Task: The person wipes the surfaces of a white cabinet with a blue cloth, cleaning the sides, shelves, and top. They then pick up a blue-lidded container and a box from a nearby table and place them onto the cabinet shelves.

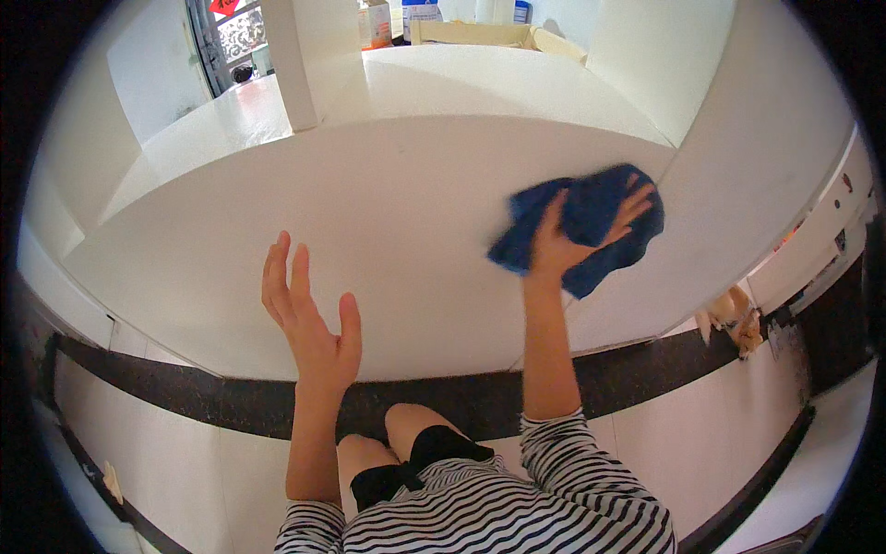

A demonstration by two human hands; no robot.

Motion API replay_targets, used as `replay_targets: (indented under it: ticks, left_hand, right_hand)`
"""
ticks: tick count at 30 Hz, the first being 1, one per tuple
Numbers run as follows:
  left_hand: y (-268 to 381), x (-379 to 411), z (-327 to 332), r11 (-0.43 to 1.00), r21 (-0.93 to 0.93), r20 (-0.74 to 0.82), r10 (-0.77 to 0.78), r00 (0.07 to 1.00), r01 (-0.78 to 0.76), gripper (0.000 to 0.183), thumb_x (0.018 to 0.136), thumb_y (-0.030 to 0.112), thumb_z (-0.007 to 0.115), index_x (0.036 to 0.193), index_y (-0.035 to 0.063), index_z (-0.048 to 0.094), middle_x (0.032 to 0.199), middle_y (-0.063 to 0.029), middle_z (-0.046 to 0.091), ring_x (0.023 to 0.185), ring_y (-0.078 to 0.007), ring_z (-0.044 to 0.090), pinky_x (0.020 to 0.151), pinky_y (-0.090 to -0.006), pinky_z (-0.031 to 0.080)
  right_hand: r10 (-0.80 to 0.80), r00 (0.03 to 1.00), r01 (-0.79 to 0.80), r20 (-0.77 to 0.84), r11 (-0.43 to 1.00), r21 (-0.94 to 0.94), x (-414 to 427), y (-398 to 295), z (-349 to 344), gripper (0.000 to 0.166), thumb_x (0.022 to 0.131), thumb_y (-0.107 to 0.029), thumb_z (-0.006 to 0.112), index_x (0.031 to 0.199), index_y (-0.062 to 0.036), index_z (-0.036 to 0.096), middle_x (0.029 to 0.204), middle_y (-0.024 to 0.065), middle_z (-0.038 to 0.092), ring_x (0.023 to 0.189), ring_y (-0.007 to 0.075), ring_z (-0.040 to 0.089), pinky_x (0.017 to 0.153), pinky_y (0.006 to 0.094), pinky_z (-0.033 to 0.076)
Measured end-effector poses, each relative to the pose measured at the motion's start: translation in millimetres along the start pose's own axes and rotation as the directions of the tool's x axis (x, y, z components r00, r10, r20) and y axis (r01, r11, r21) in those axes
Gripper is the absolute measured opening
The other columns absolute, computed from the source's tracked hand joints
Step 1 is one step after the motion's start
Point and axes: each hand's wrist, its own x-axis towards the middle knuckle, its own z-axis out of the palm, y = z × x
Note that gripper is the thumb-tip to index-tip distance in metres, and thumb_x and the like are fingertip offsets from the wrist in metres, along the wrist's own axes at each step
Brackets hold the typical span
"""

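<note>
My right hand (564,235) holds a dark blue cloth (602,201) flat against a smooth white panel (415,242), towards its right side. Part of the cloth bunches up between my thumb and spread fingers, and its edges blur slightly. My left hand (311,325) is raised with nothing in it, fingers up and thumb held apart. It is in front of the panel's lower left part; whether it touches the surface I cannot tell.
White uprights (297,69) rise from the ledge (471,90) behind the panel. Boxes (374,24) and a cream tray (471,33) stand at the back. A dark floor strip (429,395) runs below. A tan item (737,315), unclear in kind, lies at right.
</note>
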Motion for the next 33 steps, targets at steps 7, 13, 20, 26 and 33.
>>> replay_targets:
  ticks: [7,13,20,26,33]
  left_hand:
    - [17,22,13,0.970,0.238,-0.033,-0.042,0.999,0.048,0.054,0.079,0.004,0.050,0.132,0.0146,0.048,0.146,-0.0157,0.027,0.134,-0.0351,0.022,0.108,-0.0508,0.016]
    - [46,19,44,0.989,0.029,0.283,0.129,0.950,-0.143,0.065,0.071,0.008,0.053,0.134,0.0158,0.045,0.145,-0.0154,0.031,0.132,-0.0355,0.027,0.106,-0.0551,0.017]
    - [82,-9,95,0.904,-0.111,0.364,0.424,0.829,-0.413,0.060,0.078,0.019,0.059,0.135,0.0184,0.043,0.147,-0.0146,0.025,0.135,-0.0351,0.022,0.103,-0.0615,0.015]
    - [171,74,143,0.854,-0.156,0.150,0.516,0.843,-0.495,0.052,0.077,0.033,0.062,0.127,0.0196,0.053,0.147,-0.0062,0.031,0.137,-0.0247,0.022,0.103,-0.0589,0.015]
    - [159,3,202,0.775,0.358,0.211,0.476,0.854,-0.520,0.065,0.083,0.036,0.055,0.140,0.0169,0.031,0.152,0.0005,0.016,0.138,-0.0166,0.019,0.105,-0.0466,0.018]
  right_hand:
    - [-0.483,0.689,0.418,0.540,0.874,0.248,-71,-106,9,0.100,0.060,-0.036,0.073,0.145,-0.0291,0.020,0.153,0.0110,0.011,0.134,0.0398,0.023,0.090,0.0663,0.033]
    - [-0.703,0.491,0.479,0.514,0.711,0.515,-120,-19,18,0.068,0.072,-0.027,0.064,0.136,-0.0296,0.042,0.151,0.0090,0.021,0.121,0.0260,0.047,0.071,0.0353,0.052]
    - [-0.486,0.785,0.491,0.383,0.866,0.092,-58,66,-20,0.074,0.069,-0.041,0.066,0.137,-0.0338,0.039,0.149,0.0229,0.019,0.129,0.0468,0.032,0.104,0.0532,0.025]
    - [-0.419,0.885,0.428,0.201,0.904,-0.002,38,20,-18,0.079,0.085,-0.042,0.055,0.145,-0.0068,0.018,0.151,0.0206,0.009,0.137,0.0406,0.014,0.109,0.0487,0.019]
    - [-0.111,0.962,0.110,0.249,0.994,0.018,-38,41,-30,0.095,0.074,-0.053,0.063,0.145,-0.0071,0.018,0.149,0.0240,0.010,0.136,0.0436,0.012,0.106,0.0544,0.020]
